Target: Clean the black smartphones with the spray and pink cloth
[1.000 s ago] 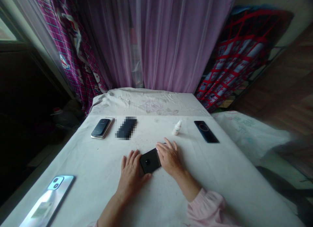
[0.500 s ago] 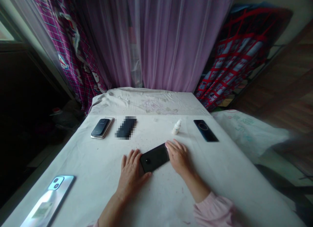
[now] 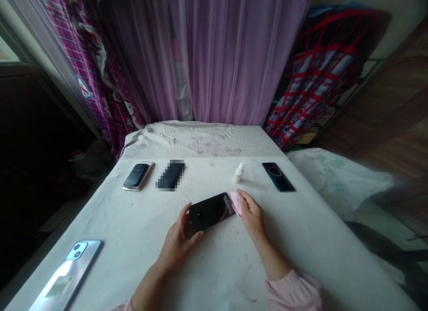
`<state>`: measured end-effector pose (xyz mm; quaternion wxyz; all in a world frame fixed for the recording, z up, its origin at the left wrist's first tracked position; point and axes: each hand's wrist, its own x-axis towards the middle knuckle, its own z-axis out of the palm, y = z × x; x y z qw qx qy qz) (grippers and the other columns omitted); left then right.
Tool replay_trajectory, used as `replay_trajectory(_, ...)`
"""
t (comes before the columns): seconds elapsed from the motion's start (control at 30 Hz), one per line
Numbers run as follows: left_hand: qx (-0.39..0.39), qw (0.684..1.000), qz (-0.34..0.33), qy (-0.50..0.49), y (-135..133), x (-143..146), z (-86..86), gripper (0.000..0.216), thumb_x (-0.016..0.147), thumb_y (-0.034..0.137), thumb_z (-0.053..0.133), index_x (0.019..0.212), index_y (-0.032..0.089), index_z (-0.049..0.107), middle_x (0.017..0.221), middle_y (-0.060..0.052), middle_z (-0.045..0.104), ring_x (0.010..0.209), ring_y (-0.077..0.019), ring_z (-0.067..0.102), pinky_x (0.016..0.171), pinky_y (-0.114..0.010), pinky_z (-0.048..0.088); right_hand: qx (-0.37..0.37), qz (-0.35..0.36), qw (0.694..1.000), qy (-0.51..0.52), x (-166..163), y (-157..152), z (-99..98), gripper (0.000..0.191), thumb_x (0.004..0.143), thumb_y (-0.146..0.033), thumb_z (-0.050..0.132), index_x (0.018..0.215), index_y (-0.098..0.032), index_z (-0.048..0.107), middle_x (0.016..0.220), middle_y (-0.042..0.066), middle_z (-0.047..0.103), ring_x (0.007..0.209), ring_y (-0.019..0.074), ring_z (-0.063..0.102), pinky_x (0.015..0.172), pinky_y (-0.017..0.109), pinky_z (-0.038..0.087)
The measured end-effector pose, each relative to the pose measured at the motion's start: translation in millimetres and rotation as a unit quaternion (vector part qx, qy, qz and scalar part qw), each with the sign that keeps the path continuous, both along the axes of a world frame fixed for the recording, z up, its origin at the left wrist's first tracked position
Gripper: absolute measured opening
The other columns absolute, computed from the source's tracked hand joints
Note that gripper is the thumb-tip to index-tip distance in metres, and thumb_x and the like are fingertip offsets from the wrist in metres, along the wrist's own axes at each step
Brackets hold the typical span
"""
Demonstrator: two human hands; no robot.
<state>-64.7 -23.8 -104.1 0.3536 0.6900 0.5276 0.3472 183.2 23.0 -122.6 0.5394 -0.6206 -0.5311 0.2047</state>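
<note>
On the desk (image 3: 133, 230), left hand (image 3: 177, 242) now lifting black phone (image 3: 210, 210) in its grip, right hand (image 3: 252, 215) newly pinching pink cloth (image 3: 235, 203) at its end.

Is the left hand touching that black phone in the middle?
Touching. The head view shows the left hand gripping the near end of the black phone, thumb and fingers on its edges.
</note>
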Motion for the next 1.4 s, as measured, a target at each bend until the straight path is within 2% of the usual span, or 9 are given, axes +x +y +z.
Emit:
replay_trajectory(0.13, -0.026, 0.997, -0.009, -0.079, -2, 4, 3.3, 0.071, 0.087, 0.034, 0.050, 0.148, 0.023, 0.017, 0.120, -0.009, 0.062, 0.087, -0.0167, 0.066, 0.073, -0.030, 0.055, 0.068, 0.045, 0.990, -0.111, -13, 2, 9.5, 0.039, 0.092, -0.026, 0.035, 0.114, -0.019, 0.066, 0.112, 0.010, 0.070, 0.104, 0.0207, 0.065, 0.093, 0.036, 0.051)
replay_trajectory(0.23, -0.014, 0.997, 0.011, -0.081, -2, 7, 4.1, 0.060, 0.091, 0.037, 0.044, 0.146, 0.022, 0.024, 0.116, -0.009, 0.063, 0.088, -0.0161, 0.066, 0.074, -0.030, 0.054, 0.129, 0.063, 0.968, -0.206, -21, 2, 14.2, 0.038, 0.091, -0.018, 0.034, 0.113, -0.018, 0.066, 0.111, 0.010, 0.070, 0.108, 0.0210, 0.062, 0.097, 0.039, 0.048)
replay_trajectory(0.33, -0.001, 0.997, 0.035, -0.069, -2, 8, 2.4, 0.058, 0.093, 0.040, 0.042, 0.145, 0.021, 0.026, 0.110, -0.007, 0.067, 0.090, -0.0171, 0.067, 0.076, -0.031, 0.054, 0.145, 0.076, 0.949, -0.268, -33, -2, 20.1, 0.039, 0.092, -0.013, 0.033, 0.112, -0.019, 0.066, 0.111, 0.009, 0.070, 0.111, 0.0204, 0.059, 0.102, 0.041, 0.040)
replay_trajectory(0.5, 0.016, 0.995, 0.081, -0.058, 0, 8, -0.1, 0.048, 0.091, 0.040, 0.046, 0.135, 0.021, 0.039, 0.106, -0.007, 0.071, 0.089, -0.0192, 0.070, 0.076, -0.032, 0.055, 0.155, 0.151, 0.929, -0.300, -70, -17, 34.0, 0.039, 0.094, -0.012, 0.032, 0.117, -0.020, 0.062, 0.114, 0.007, 0.068, 0.114, 0.0184, 0.056, 0.109, 0.041, 0.027)
replay_trajectory(0.7, 0.067, 0.990, 0.122, -0.032, 2, 8, 4.5, 0.027, 0.088, 0.037, 0.049, 0.110, 0.022, 0.054, 0.098, -0.004, 0.072, 0.079, -0.0169, 0.069, 0.070, -0.029, 0.055, 0.196, 0.207, 0.905, -0.315, -98, -30, 39.9, 0.034, 0.097, -0.018, 0.036, 0.122, -0.019, 0.059, 0.114, 0.007, 0.068, 0.113, 0.0176, 0.054, 0.112, 0.040, 0.022)
replay_trajectory(0.83, 0.078, 0.989, 0.123, -0.030, 4, 6, 3.6, 0.020, 0.086, 0.036, 0.051, 0.099, 0.021, 0.056, 0.087, -0.002, 0.071, 0.072, -0.0157, 0.067, 0.063, -0.027, 0.053, 0.223, 0.187, 0.890, -0.352, -81, -27, 37.3, 0.034, 0.096, -0.016, 0.038, 0.122, -0.019, 0.059, 0.112, 0.007, 0.069, 0.113, 0.0177, 0.055, 0.112, 0.042, 0.021)
replay_trajectory(1.1, 0.074, 0.988, 0.131, -0.041, 3, 7, 4.5, 0.018, 0.084, 0.036, 0.055, 0.095, 0.022, 0.058, 0.076, 0.001, 0.069, 0.062, -0.0141, 0.063, 0.057, -0.024, 0.050, 0.177, 0.055, 0.904, -0.385, -14, -16, 32.4, 0.035, 0.093, -0.011, 0.039, 0.114, -0.022, 0.065, 0.110, 0.005, 0.070, 0.113, 0.0225, 0.052, 0.106, 0.043, 0.026)
replay_trajectory(1.23, 0.065, 0.988, 0.134, -0.047, 4, 7, 5.6, 0.018, 0.083, 0.036, 0.055, 0.093, 0.021, 0.058, 0.075, 0.000, 0.069, 0.058, -0.0134, 0.061, 0.054, -0.024, 0.049, 0.180, 0.051, 0.909, -0.373, -30, -20, 31.9, 0.034, 0.094, -0.011, 0.039, 0.113, -0.022, 0.065, 0.111, 0.005, 0.070, 0.114, 0.0226, 0.051, 0.106, 0.044, 0.025)
replay_trajectory(1.4, 0.079, 0.987, 0.122, -0.063, 5, 8, 4.3, 0.016, 0.083, 0.034, 0.055, 0.093, 0.021, 0.058, 0.079, 0.000, 0.070, 0.065, -0.0142, 0.064, 0.058, -0.024, 0.050, 0.203, 0.134, 0.901, -0.358, -83, -30, 33.7, 0.031, 0.096, -0.017, 0.039, 0.117, -0.020, 0.062, 0.112, 0.006, 0.069, 0.116, 0.0200, 0.051, 0.108, 0.042, 0.022)
